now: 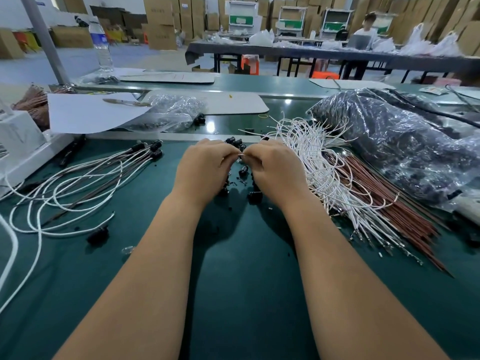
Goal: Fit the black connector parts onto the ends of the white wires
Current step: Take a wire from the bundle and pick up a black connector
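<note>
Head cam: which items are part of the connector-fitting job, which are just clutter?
In the job:
left hand
right hand
loose black connectors
white wire bundle
finished wires with connectors
bag of black parts

Lying about:
water bottle
white paper sheet
yellow rubber band

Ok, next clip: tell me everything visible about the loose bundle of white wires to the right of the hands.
The bundle of white wires lies on the green mat, right of the right hand. Thin, flexible-looking strands loop at the far end and fan toward the near right, ending in small metal-looking tips. It lies against brown wires beside it.
</note>
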